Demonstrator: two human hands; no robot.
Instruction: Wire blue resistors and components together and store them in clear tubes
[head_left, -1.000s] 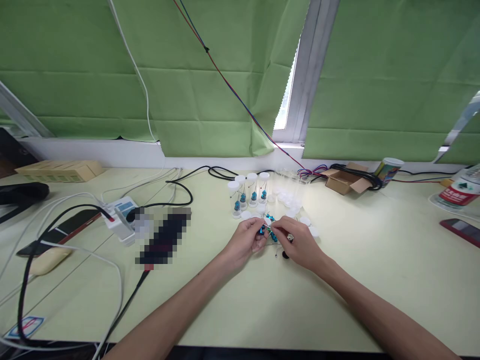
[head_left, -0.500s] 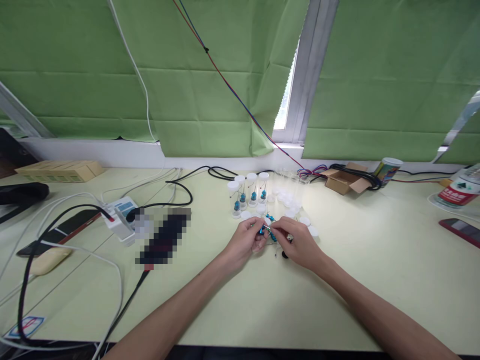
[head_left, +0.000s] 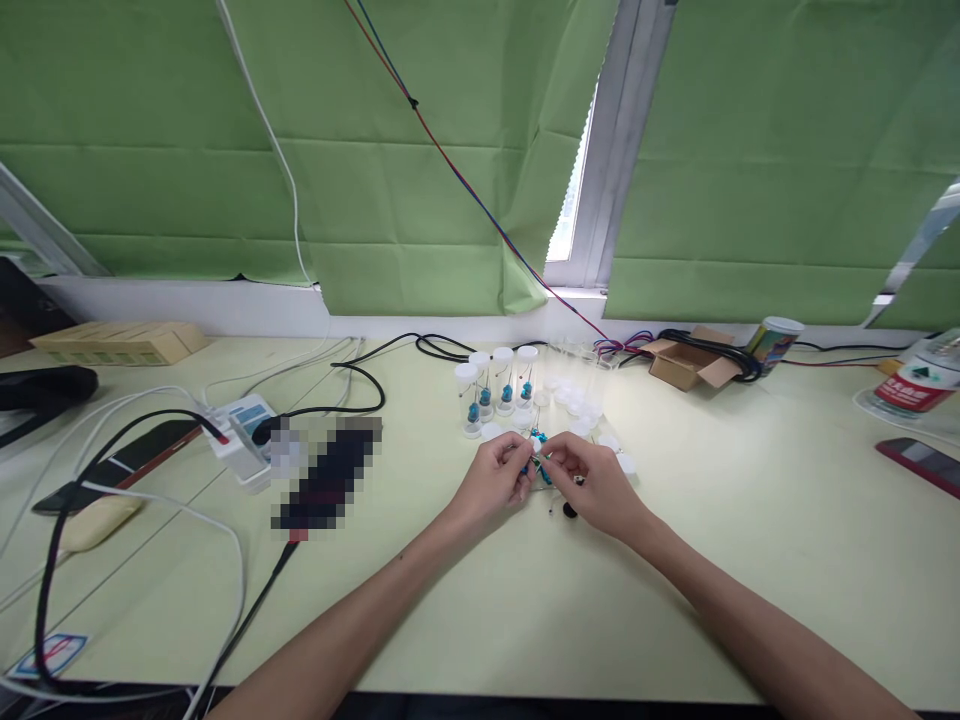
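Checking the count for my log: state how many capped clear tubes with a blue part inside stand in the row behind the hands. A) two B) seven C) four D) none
C: four capped tubes, each with a blue part inside, stand in a row behind the left hand and right hand.

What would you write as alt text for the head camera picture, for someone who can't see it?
Two bare hands, left hand and right hand, pinch a small blue wired part between them over a pale green desk. Behind stand capped clear vials holding blue parts, with cables and green blinds beyond.
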